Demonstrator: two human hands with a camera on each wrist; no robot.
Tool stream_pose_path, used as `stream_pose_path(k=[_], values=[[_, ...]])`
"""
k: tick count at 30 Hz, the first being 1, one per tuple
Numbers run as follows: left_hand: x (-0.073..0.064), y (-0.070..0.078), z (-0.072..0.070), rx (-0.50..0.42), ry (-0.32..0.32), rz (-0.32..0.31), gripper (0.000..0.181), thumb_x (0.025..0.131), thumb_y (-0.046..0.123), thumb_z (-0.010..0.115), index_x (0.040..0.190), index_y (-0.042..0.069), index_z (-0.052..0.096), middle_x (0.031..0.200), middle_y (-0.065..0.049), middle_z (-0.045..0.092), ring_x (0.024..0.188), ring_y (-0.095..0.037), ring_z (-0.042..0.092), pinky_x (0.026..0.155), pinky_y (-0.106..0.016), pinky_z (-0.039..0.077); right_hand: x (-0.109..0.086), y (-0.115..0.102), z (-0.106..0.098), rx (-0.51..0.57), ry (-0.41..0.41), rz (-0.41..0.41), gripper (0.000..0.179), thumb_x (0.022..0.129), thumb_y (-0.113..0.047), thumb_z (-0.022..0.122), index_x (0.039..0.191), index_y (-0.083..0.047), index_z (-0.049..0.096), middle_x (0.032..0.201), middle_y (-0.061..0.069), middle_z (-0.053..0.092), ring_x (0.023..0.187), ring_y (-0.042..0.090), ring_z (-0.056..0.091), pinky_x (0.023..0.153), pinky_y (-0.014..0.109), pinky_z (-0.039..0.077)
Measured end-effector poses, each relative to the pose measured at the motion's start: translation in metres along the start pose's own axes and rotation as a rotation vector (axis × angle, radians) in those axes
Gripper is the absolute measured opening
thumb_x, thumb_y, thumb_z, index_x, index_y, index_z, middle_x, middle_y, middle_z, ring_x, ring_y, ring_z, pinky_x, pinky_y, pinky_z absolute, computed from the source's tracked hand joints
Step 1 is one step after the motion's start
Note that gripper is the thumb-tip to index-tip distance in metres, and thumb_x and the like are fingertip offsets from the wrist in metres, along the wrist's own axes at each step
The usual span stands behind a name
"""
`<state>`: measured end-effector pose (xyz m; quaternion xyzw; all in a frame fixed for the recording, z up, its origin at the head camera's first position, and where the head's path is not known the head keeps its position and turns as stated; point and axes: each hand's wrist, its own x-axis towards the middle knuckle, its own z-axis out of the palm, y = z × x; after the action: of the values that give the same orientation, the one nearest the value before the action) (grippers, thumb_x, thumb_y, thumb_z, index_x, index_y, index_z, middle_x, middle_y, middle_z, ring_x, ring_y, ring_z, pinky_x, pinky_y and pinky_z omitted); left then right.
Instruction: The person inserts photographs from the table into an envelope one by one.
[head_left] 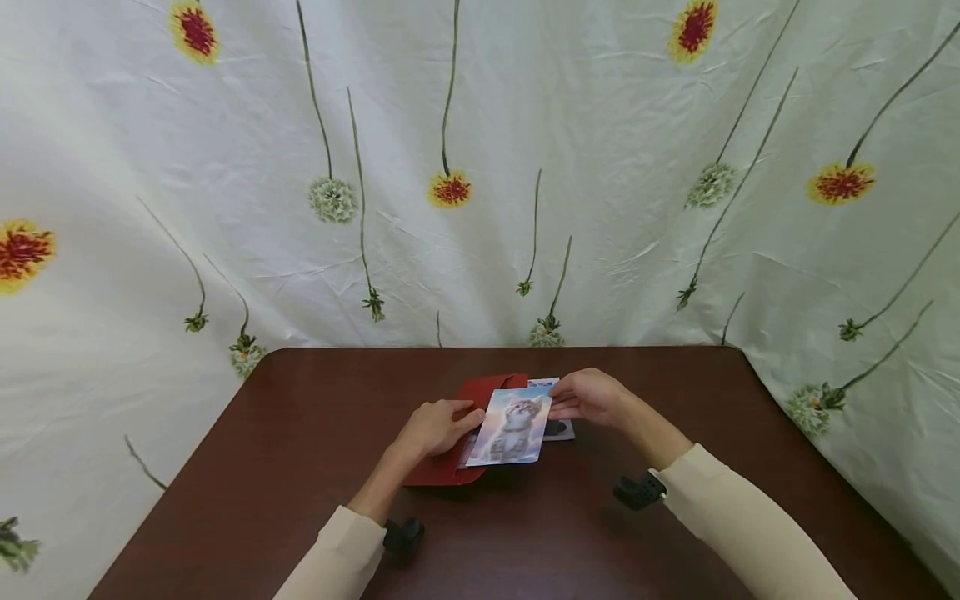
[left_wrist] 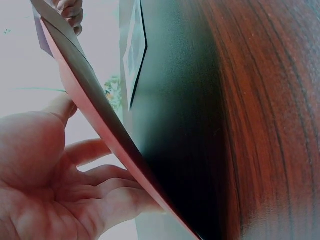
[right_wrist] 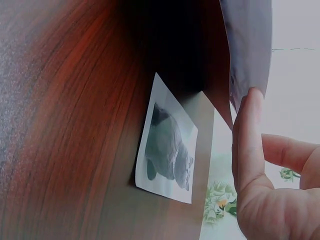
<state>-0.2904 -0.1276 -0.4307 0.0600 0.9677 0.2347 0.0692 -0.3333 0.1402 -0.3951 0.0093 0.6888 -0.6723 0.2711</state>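
My left hand holds the red envelope by its left side, thumb toward the card. In the left wrist view the envelope stands tilted above the table, fingers along it. A picture card of a kitten among clouds lies over the envelope's opening, partly covering it. My right hand pinches that card at its upper right edge; the right wrist view shows the card's edge at the fingertips. Beneath the right hand, another picture card with a dark grey animal lies on the table, mostly hidden in the head view.
The dark brown wooden table has rounded far corners. Behind and beside it hangs a white curtain printed with flowers. Black bands with camera mounts sit at both wrists.
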Motion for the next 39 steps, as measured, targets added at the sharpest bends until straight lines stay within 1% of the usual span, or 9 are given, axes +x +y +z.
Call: stream_pose_path(k=[6, 15, 20, 26, 29, 33, 39], values=[[0.000, 0.001, 0.000, -0.003, -0.003, 0.002, 0.056, 0.101, 0.050, 0.055, 0.145, 0.015, 0.059, 0.141, -0.018, 0.061, 0.127, -0.036, 0.059, 0.101, -0.051, 0.050, 0.001, 0.000, 0.001, -0.010, 0.018, -0.002, 0.027, 0.101, 0.000, 0.049, 0.119, 0.019, 0.057, 0.086, 0.012, 0.070, 0.076, 0.018, 0.072, 0.079, 0.034, 0.061], [0.000, 0.002, 0.000, 0.001, -0.004, -0.013, 0.057, 0.100, 0.050, 0.057, 0.144, 0.014, 0.059, 0.141, -0.018, 0.061, 0.125, -0.036, 0.060, 0.101, -0.052, 0.051, -0.002, 0.001, -0.001, -0.035, 0.017, 0.005, 0.025, 0.101, 0.001, 0.048, 0.115, 0.019, 0.057, 0.083, 0.011, 0.070, 0.076, 0.017, 0.072, 0.074, 0.029, 0.061], [-0.001, 0.003, -0.001, 0.001, 0.001, 0.003, 0.056, 0.100, 0.049, 0.056, 0.144, 0.014, 0.060, 0.141, -0.018, 0.061, 0.126, -0.035, 0.060, 0.101, -0.051, 0.050, -0.001, 0.001, -0.002, -0.041, 0.016, 0.004, 0.025, 0.101, 0.000, 0.048, 0.114, 0.019, 0.058, 0.083, 0.012, 0.070, 0.075, 0.017, 0.073, 0.073, 0.028, 0.061], [-0.001, 0.004, -0.001, 0.004, 0.011, 0.018, 0.055, 0.100, 0.047, 0.057, 0.143, 0.013, 0.060, 0.139, -0.019, 0.063, 0.121, -0.035, 0.062, 0.098, -0.050, 0.053, -0.002, 0.003, -0.006, -0.046, 0.022, 0.007, 0.022, 0.100, 0.002, 0.048, 0.112, 0.018, 0.058, 0.082, 0.012, 0.068, 0.072, 0.017, 0.071, 0.070, 0.027, 0.061], [-0.002, 0.003, -0.001, -0.003, 0.011, 0.003, 0.055, 0.099, 0.047, 0.059, 0.144, 0.013, 0.060, 0.138, -0.019, 0.063, 0.117, -0.033, 0.063, 0.094, -0.049, 0.055, -0.003, 0.004, -0.008, -0.045, 0.019, 0.003, 0.022, 0.100, 0.002, 0.048, 0.112, 0.019, 0.058, 0.082, 0.012, 0.068, 0.073, 0.017, 0.071, 0.071, 0.027, 0.061], [-0.002, 0.003, -0.001, -0.009, 0.009, -0.006, 0.056, 0.099, 0.047, 0.059, 0.144, 0.013, 0.059, 0.139, -0.019, 0.063, 0.115, -0.033, 0.063, 0.093, -0.049, 0.055, -0.003, 0.002, -0.006, -0.044, 0.010, -0.006, 0.024, 0.100, 0.001, 0.048, 0.113, 0.019, 0.057, 0.084, 0.012, 0.069, 0.075, 0.017, 0.072, 0.074, 0.028, 0.061], [-0.002, 0.003, -0.001, 0.000, 0.009, -0.004, 0.056, 0.100, 0.048, 0.058, 0.144, 0.013, 0.059, 0.140, -0.019, 0.061, 0.123, -0.035, 0.060, 0.099, -0.051, 0.052, -0.001, -0.002, 0.004, -0.036, 0.001, -0.019, 0.030, 0.101, 0.000, 0.048, 0.121, 0.021, 0.055, 0.088, 0.012, 0.069, 0.078, 0.017, 0.072, 0.079, 0.032, 0.061]])
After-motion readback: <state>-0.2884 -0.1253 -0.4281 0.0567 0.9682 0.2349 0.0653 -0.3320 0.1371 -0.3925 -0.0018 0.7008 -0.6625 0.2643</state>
